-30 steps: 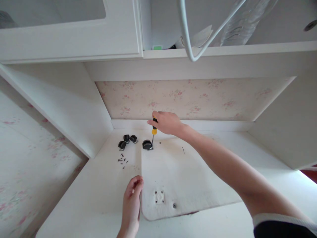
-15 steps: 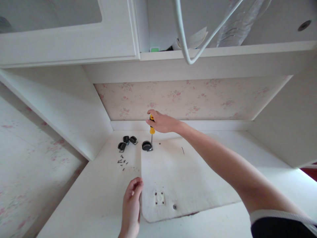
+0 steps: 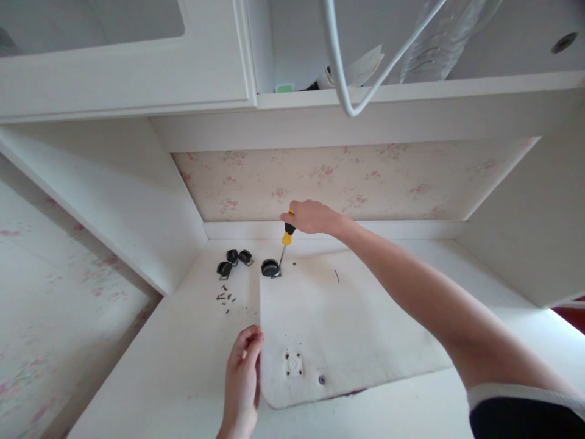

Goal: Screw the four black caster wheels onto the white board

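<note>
My right hand is closed round the top of a yellow and black screwdriver, whose shaft slants down to a black caster wheel at the far left corner of a white board. My left hand rests against the board's near left edge, fingers curled loosely with nothing in them. Three loose black casters lie on the desk left of the board, and several small dark screws are scattered in front of them.
The board lies on a white desk set in an alcove with floral wallpaper behind. White side panels close in left and right. A shelf with a white wire rack hangs overhead. A mounting plate outline with screw holes marks the board's near corner.
My right hand has shifted a little to the right, tilting the screwdriver so its handle leans right while the tip stays at the caster. My left hand has stayed at the board's edge.
</note>
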Motion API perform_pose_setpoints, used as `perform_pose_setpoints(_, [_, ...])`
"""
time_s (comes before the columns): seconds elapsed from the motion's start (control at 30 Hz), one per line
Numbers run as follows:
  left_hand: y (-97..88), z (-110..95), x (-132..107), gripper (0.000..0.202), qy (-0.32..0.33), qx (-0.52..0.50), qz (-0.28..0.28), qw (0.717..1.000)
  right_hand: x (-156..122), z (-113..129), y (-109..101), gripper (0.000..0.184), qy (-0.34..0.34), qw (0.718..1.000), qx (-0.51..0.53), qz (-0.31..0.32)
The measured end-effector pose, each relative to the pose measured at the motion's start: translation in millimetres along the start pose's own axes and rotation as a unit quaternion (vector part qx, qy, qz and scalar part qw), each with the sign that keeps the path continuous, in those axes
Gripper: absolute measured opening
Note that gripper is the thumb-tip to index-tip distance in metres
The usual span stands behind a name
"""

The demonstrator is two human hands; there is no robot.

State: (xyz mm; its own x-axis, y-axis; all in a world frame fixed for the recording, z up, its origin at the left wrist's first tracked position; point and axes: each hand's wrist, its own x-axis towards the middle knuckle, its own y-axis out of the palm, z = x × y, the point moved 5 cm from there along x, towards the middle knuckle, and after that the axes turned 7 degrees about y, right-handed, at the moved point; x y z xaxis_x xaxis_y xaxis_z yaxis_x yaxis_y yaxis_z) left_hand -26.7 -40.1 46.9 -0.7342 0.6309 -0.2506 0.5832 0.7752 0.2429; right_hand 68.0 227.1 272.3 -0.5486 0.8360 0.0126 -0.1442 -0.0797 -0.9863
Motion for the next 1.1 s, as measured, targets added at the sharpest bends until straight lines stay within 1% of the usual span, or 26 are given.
perform_pose_setpoints(0.13, [-1.4, 0.7, 0.0, 0.045, 0.001, 0.013, -0.001, 1.000, -3.9, -4.5, -5.6, 0.035, -0.073, 0.994, 0.037, 0.076])
perform_pose_setpoints(0.17, [-1.8, 1.1, -0.1, 0.045, 0.002, 0.017, -0.001, 1.000, -5.6, -6.0, -6.0, 0.033, -0.084, 0.991, 0.047, 0.092])
perform_pose_setpoints(0.23, [-2.2, 1.6, -0.1, 0.046, 0.004, 0.023, -0.001, 1.000, -7.7, -9.0, -4.3, 0.035, -0.091, 0.987, 0.062, 0.114])
perform_pose_setpoints(0.3, [-1.9, 1.6, 0.1, 0.046, 0.007, 0.028, -0.001, 1.000, -6.6, -11.9, -0.2, 0.039, -0.076, 0.988, 0.066, 0.114])
perform_pose_setpoints(0.4, [-0.5, 0.9, 0.4, 0.045, 0.008, 0.029, 0.001, 1.000, -0.4, -16.4, 4.9, 0.052, -0.034, 0.996, 0.050, 0.067])
perform_pose_setpoints(0.47, [0.1, 0.5, 0.1, 0.045, 0.007, 0.026, 0.000, 1.000, 3.9, -18.7, 6.1, 0.052, -0.018, 0.998, 0.042, 0.038])
perform_pose_setpoints(0.5, [0.3, 0.3, -0.1, 0.045, 0.007, 0.024, -0.001, 1.000, 5.5, -19.4, 6.7, 0.050, -0.019, 0.998, 0.045, 0.037])
perform_pose_setpoints(0.53, [0.3, 0.2, -0.3, 0.045, 0.007, 0.022, -0.002, 1.000, 6.7, -19.9, 7.5, 0.046, -0.027, 0.997, 0.054, 0.048])
perform_pose_setpoints(0.63, [0.2, -0.1, -0.7, 0.044, 0.006, 0.020, -0.003, 1.000, 8.5, -22.5, 10.2, 0.036, -0.059, 0.988, 0.099, 0.108])
perform_pose_setpoints(0.73, [0.0, -0.4, -0.5, 0.044, 0.004, 0.024, -0.003, 1.000, 10.4, -28.6, 11.9, 0.033, -0.075, 0.977, 0.143, 0.143])
perform_pose_setpoints(0.83, [-0.5, -0.5, 0.0, 0.044, 0.011, 0.032, -0.003, 0.999, 12.1, -36.0, 12.9, 0.034, -0.083, 0.971, 0.167, 0.151])
perform_pose_setpoints(0.93, [-0.4, 0.2, 0.6, 0.044, 0.018, 0.039, 0.004, 0.999, 10.1, -41.1, 11.2, 0.040, -0.087, 0.970, 0.166, 0.155])
perform_pose_setpoints(1.0, [-0.3, 0.7, 0.6, 0.043, 0.018, 0.038, 0.005, 0.999, 7.1, -40.6, 8.9, 0.041, -0.093, 0.970, 0.166, 0.154])
perform_pose_setpoints(1.1, [0.3, -0.5, -0.2, 0.043, 0.017, 0.036, 0.001, 0.999, 5.0, -34.1, 8.0, 0.035, -0.096, 0.970, 0.170, 0.148])
